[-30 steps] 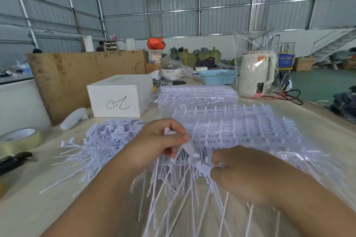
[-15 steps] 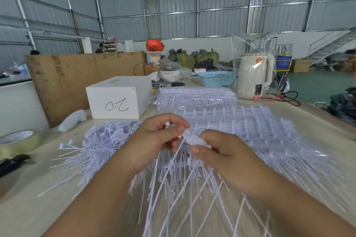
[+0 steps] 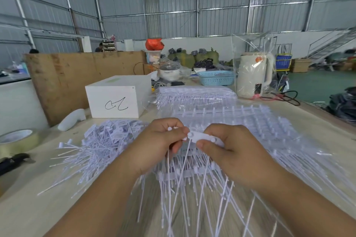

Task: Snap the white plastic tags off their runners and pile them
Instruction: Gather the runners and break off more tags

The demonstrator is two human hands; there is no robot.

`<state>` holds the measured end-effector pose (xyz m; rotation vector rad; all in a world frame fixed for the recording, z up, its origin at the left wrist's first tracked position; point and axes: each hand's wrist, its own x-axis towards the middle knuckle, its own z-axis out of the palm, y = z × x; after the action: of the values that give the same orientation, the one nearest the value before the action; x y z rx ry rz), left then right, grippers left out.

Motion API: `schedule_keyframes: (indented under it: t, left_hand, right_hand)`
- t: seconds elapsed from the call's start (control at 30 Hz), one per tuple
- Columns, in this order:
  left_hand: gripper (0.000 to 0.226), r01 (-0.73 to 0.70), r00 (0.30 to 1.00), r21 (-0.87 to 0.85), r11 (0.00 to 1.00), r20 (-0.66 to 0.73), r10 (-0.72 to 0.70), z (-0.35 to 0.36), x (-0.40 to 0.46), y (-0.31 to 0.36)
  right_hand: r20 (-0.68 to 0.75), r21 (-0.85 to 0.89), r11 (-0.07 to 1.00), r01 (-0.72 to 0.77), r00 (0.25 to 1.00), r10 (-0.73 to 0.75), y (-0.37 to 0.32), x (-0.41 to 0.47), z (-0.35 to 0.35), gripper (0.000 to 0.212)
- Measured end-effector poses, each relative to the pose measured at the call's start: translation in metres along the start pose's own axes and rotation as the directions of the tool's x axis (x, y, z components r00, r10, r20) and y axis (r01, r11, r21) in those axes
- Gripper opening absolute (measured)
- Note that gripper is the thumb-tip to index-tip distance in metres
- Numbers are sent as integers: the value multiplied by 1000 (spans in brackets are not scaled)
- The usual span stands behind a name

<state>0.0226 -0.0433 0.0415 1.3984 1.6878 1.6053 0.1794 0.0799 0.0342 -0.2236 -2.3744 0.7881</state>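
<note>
My left hand (image 3: 159,144) and my right hand (image 3: 231,150) meet just above the table, both pinching a white plastic runner strip with tags (image 3: 200,137) whose long thin tails hang down toward me. Under and beyond the hands lies a wide sheet of tags on their runners (image 3: 250,127). A loose pile of snapped-off white tags (image 3: 100,144) spreads on the table to the left of my left hand. Another bagged stack of tag sheets (image 3: 194,93) lies farther back.
A white box (image 3: 117,98) with a scrawl stands at the back left, a white handle-shaped object (image 3: 72,119) beside it. A tape roll (image 3: 18,140) and a black tool (image 3: 13,161) lie at the left edge. A bagged kettle (image 3: 254,75) and a blue basket (image 3: 216,77) stand behind.
My right hand has risen and moved left to meet the left hand. Both hands have lifted the runner strip higher above the sheet.
</note>
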Motion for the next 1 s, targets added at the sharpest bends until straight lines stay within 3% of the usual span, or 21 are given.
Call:
schedule_keyframes:
  t: [0.2, 0.33, 0.4, 0.47, 0.53, 0.63, 0.7, 0.9, 1.0]
  left_hand:
    - [41, 22, 965, -255, 967, -247, -87, 24, 8, -4]
    - [29, 57, 849, -581, 812, -400, -345, 11, 13, -9]
    - [26, 101, 802, -509, 855, -466, -373, -8, 13, -13]
    - [23, 160, 819, -245, 956, -508, -267, -16, 12, -15]
    - [22, 137, 893, -47, 989, -427, -144, -8, 10, -13]
    - [13, 82, 979, 40, 996, -189, -73, 12, 6, -7]
    - [15, 69, 993, 19, 997, -100, -67, 19, 4, -5]
    - [16, 64, 997, -83, 994, -35, -67, 24, -1, 1]
    - [11, 19, 1000, -34, 999, 4, -19, 28, -3, 0]
  right_hand:
    - [-172, -95, 995, -42, 985, 26, -5, 4, 15, 27]
    - [-277, -64, 994, -89, 958, 68, 0, 5, 13, 31]
    - [-250, 9, 996, -93, 964, 92, 5, 3, 9, 30]
    - [-154, 56, 996, -76, 985, 84, 8, 1, 9, 28]
    - [-83, 69, 995, -67, 994, 73, 10, 0, 9, 25]
    - [-60, 118, 991, -57, 996, 64, 11, 2, 9, 25]
    - [-42, 155, 986, -59, 997, 66, 12, 2, 9, 23]
    - [47, 213, 975, -59, 998, 50, 15, 3, 7, 23]
    - [96, 250, 967, -54, 995, 30, 13, 2, 8, 17]
